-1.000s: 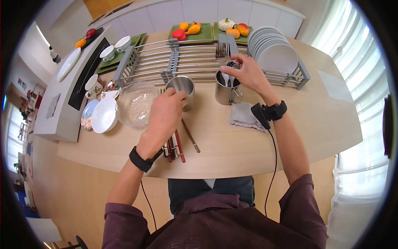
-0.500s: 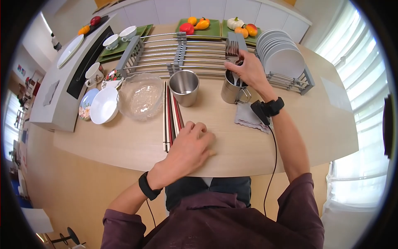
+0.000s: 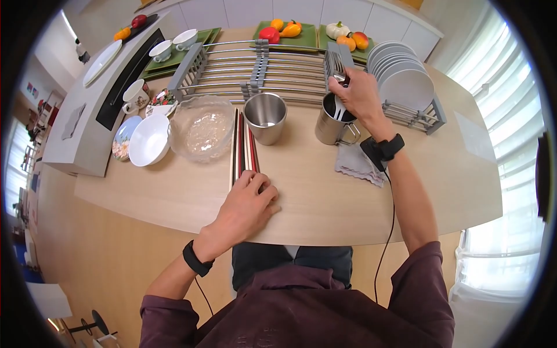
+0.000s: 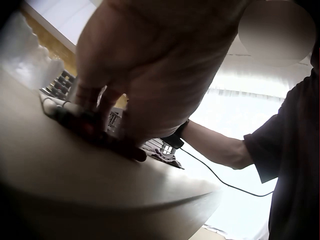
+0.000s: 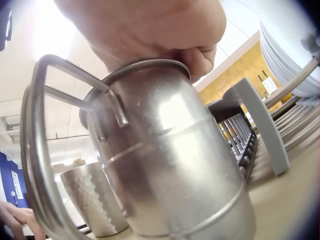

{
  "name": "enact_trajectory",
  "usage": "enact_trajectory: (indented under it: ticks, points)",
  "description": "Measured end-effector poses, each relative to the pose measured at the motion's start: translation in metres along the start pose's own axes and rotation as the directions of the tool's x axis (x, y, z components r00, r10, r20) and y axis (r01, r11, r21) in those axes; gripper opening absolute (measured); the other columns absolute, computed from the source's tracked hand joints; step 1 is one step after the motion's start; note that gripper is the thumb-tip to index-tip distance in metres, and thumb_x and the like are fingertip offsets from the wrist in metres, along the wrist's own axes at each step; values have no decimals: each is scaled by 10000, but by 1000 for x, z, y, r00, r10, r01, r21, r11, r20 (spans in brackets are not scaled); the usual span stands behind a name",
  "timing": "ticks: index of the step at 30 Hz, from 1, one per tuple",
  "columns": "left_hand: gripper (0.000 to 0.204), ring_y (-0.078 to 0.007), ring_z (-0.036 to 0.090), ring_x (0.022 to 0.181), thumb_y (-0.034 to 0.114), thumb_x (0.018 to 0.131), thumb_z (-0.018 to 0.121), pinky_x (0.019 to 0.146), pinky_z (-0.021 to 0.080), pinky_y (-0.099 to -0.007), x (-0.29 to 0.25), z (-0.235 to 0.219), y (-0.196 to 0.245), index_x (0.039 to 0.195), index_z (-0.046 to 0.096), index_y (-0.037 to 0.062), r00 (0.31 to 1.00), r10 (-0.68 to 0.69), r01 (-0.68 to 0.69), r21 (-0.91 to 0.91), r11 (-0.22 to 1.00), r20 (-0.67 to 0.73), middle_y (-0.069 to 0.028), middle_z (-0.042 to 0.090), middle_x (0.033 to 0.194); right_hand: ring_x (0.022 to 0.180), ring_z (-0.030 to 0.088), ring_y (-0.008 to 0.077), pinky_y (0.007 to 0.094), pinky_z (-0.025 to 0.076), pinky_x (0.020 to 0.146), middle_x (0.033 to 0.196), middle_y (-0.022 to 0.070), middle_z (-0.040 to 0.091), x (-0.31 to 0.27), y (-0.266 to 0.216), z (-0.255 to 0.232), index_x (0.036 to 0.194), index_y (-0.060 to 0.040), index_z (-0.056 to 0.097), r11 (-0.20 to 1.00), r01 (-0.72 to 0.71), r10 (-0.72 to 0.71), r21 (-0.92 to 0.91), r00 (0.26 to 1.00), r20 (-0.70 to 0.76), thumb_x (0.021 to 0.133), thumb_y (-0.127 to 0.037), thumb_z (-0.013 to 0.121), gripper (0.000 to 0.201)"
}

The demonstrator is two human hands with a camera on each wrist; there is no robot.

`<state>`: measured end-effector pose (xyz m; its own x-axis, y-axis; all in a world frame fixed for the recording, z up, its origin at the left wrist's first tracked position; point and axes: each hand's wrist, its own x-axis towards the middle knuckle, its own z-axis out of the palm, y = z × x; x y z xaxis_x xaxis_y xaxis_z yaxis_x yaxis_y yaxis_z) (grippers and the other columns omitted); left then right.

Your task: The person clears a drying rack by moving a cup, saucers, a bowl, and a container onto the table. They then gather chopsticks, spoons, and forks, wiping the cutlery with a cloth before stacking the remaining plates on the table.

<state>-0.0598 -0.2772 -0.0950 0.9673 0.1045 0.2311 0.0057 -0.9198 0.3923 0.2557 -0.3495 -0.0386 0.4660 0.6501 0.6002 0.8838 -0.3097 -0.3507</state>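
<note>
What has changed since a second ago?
The left hand has moved from the steel tumbler toward the person, onto the near ends of the chopsticks; none visibly slants apart anymore. The right hand stays at the mug; the plates look unmoved.

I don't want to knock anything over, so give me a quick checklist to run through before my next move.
1. Mug upright on the table: ok.
2. Cup upright, with no chopsticks standing in it: ok.
3. Left hand at the chopsticks: ok, it is over their near ends; how firm its grip is, cannot tell.
4. Right hand at the cutlery in the mug: ok; which pieces are in its grip, cannot tell.
5. Cloth well away from the mug: not ok, it lies right by the handle side.
</note>
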Motion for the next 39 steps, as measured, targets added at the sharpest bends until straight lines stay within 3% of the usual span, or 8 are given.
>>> enact_trajectory:
  ticks: [10, 22, 28, 30, 31, 33, 38, 39]
  points:
    - [194, -299, 481, 969, 112, 759, 712, 852, 430, -400, -16, 7, 5, 901, 582, 85, 998, 2, 0, 40, 999, -55, -92, 513, 1045, 578, 604, 346, 408, 472, 567, 600, 154, 597, 4, 0, 2, 714, -23, 622, 998, 58, -58, -23, 998, 6, 807, -258, 634, 254]
    - [225, -305, 493, 1021, 98, 742, 728, 888, 430, -402, -20, -2, -10, 923, 594, 90, 993, 51, -47, 45, 998, -104, -66, 557, 1078, 525, 539, 333, 371, 442, 537, 578, 161, 553, 23, -1, -25, 715, 25, 583, 992, 77, -67, 102, 993, -96, 806, -240, 653, 290]
    - [386, -334, 475, 1039, 127, 764, 720, 905, 422, -412, 15, -12, 8, 1113, 565, 67, 985, 18, -27, -53, 998, -174, -124, 528, 1120, 506, 532, 310, 372, 436, 530, 579, 172, 539, 39, -2, -30, 712, 21, 573, 982, 125, -106, 140, 985, -139, 806, -262, 648, 307]
    - [486, -335, 491, 1010, 136, 777, 715, 879, 437, -398, 35, -12, 9, 1202, 503, 33, 956, 27, -56, -92, 994, -291, -150, 516, 1128, 488, 508, 278, 363, 427, 515, 579, 162, 537, 55, -6, -46, 718, 20, 570, 978, 175, -153, 112, 971, -184, 802, -269, 654, 312]
    - [486, -335, 491, 1010, 136, 777, 715, 879, 437, -398, 44, -11, 11, 1202, 503, 33, 955, 17, -48, -97, 994, -297, -150, 516, 1128, 541, 408, 57, 268, 376, 486, 553, 13, 476, 63, -8, -56, 720, 29, 574, 982, 173, -159, 71, 974, -164, 847, -271, 642, 333]
    - [611, -358, 486, 1022, 147, 785, 716, 914, 411, -432, 65, -13, 15, 1290, 413, -17, 936, -103, -9, -317, 949, -336, -191, 496, 1162, 545, 411, 53, 262, 379, 494, 573, 2, 495, 72, -23, -70, 725, 24, 577, 967, 207, -180, 146, 968, -176, 860, -260, 637, 320]
    - [745, -299, 525, 941, 251, 795, 746, 833, 448, -392, 87, -19, 28, 1352, 344, -38, 898, -235, -6, -545, 839, -372, -201, 494, 1199, 563, 444, 37, 241, 379, 504, 615, -26, 526, 57, -77, -95, 751, 8, 591, 916, 286, -257, 281, 957, -135, 883, -248, 636, 291]
    - [780, -279, 537, 903, 284, 794, 756, 805, 457, -377, 85, -20, 29, 1360, 333, -46, 896, -261, 1, -586, 810, -358, -202, 504, 1194, 482, 439, 108, 302, 385, 476, 503, 73, 453, 45, -89, -89, 660, 18, 538, 942, 160, -134, 294, 985, -106, 807, -211, 629, 288]
